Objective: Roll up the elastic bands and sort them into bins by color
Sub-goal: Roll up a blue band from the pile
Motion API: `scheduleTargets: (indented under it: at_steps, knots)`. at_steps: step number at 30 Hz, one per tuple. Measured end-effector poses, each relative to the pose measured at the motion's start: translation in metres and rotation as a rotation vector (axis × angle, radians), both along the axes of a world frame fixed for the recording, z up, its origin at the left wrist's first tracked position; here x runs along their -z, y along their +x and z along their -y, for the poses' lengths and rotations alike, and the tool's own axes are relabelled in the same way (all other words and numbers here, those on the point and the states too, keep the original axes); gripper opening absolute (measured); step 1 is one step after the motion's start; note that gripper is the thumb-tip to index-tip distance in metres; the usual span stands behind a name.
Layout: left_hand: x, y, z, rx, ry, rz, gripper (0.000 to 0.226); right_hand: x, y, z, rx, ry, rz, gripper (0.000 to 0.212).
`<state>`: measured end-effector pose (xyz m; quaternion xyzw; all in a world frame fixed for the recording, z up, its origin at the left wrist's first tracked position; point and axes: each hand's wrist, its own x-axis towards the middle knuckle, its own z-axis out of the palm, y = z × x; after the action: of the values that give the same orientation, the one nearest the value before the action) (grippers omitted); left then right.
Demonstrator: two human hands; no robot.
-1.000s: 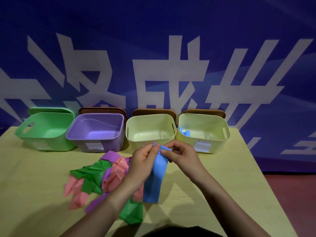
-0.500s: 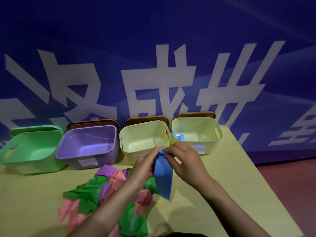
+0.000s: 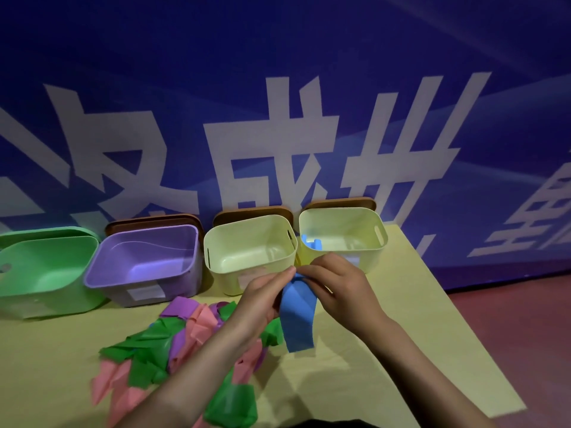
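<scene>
Hanging in front of the near wall of the middle pale-yellow plastic bin (image 3: pixel 250 242), one flat blue elastic band (image 3: pixel 299 316): top end pinched between left hand (image 3: pixel 262 299) and right hand (image 3: pixel 336 287), fingers curled tight on it, presumably to start the roll. Right of that bin, a matching pale-yellow bin (image 3: pixel 343 223) with blue pieces inside, the likely destination. Below-left of it, a loose heap of green, pink and purple bands (image 3: pixel 173 341), unsorted.

We see our left hand (image 3: pixel 262 299) and right hand (image 3: pixel 338 287) bare, forearms uncovered, no sleeves, rings or watch.
</scene>
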<state>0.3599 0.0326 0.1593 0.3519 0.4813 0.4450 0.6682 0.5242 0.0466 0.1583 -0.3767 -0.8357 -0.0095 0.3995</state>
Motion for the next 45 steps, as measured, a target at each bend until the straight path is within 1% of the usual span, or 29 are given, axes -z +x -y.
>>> scheduleTargets:
  at_steps: [3,7,8,10,12,13,15,16,20,22,25,28,29,31,33,34,35,36,38,40,42,45]
  knots:
    - [0.001,0.001,0.001,-0.016,0.024,0.017,0.024,-0.006,0.006,-0.003,-0.091,-0.089,-0.030,0.019]
    - [0.003,0.002,-0.002,-0.060,0.042,0.045,0.026,-0.017,0.012,-0.007,-0.217,-0.375,-0.127,0.028]
    - [0.003,0.003,-0.004,-0.078,0.056,0.034,0.026,-0.017,0.011,-0.008,-0.221,-0.433,-0.161,0.030]
    - [0.002,0.005,-0.007,-0.114,0.115,-0.010,0.019,-0.017,0.007,-0.010,-0.158,-0.575,-0.274,0.029]
    - [0.000,0.006,-0.010,-0.143,0.202,-0.092,0.012,-0.016,0.001,-0.014,-0.082,-0.738,-0.385,0.023]
    - [-0.001,0.006,-0.011,-0.150,0.247,-0.153,0.010,-0.015,-0.001,-0.016,-0.069,-0.792,-0.424,0.016]
    - [-0.002,0.007,-0.012,-0.161,0.308,-0.241,0.010,-0.013,-0.005,-0.019,-0.064,-0.841,-0.491,0.005]
    - [-0.003,0.006,-0.013,-0.172,0.324,-0.258,0.009,-0.013,-0.006,-0.020,-0.069,-0.852,-0.526,0.005]
    - [-0.003,0.008,-0.010,-0.204,0.359,-0.272,0.007,-0.011,-0.007,-0.017,-0.101,-0.896,-0.620,0.011]
    - [0.001,0.007,-0.009,-0.219,0.377,-0.299,0.013,-0.008,-0.009,-0.014,-0.113,-0.908,-0.653,0.014]
    - [0.005,0.007,-0.006,-0.238,0.423,-0.315,0.026,-0.005,-0.013,-0.008,-0.117,-0.905,-0.682,0.019]
    - [0.007,0.006,-0.002,-0.251,0.418,-0.282,0.032,-0.006,-0.016,-0.003,-0.125,-0.902,-0.711,0.021]
    - [0.004,0.006,0.001,-0.255,0.401,-0.259,0.030,-0.007,-0.018,-0.001,-0.126,-0.905,-0.729,0.021]
    - [0.001,0.005,0.002,-0.251,0.329,-0.162,0.023,-0.008,-0.021,0.002,-0.114,-0.910,-0.766,0.023]
    - [0.001,0.004,0.002,-0.223,0.176,-0.066,0.040,-0.008,-0.023,0.004,-0.085,-0.900,-0.790,0.021]
    - [0.001,0.003,0.003,-0.197,0.116,-0.065,0.045,-0.007,-0.023,0.004,-0.067,-0.889,-0.795,0.019]
    - [0.004,0.002,0.004,-0.176,0.082,-0.095,0.044,-0.006,-0.023,0.003,-0.049,-0.872,-0.790,0.017]
    - [0.006,0.000,0.005,-0.173,0.072,-0.141,0.040,-0.004,-0.023,0.003,-0.034,-0.844,-0.769,0.014]
    - [0.008,-0.003,0.005,-0.209,0.072,-0.177,0.029,-0.002,-0.024,0.002,-0.024,-0.729,-0.661,0.011]
    - [0.009,-0.006,0.003,-0.241,0.075,-0.170,0.024,0.000,-0.024,0.000,-0.028,-0.530,-0.489,0.005]
    - [0.008,-0.006,0.001,-0.251,0.065,-0.154,0.020,0.003,-0.020,-0.004,-0.034,-0.350,-0.333,0.014]
    - [0.004,-0.004,0.000,-0.253,0.044,-0.063,0.025,0.004,-0.014,-0.011,-0.039,-0.228,-0.214,0.020]
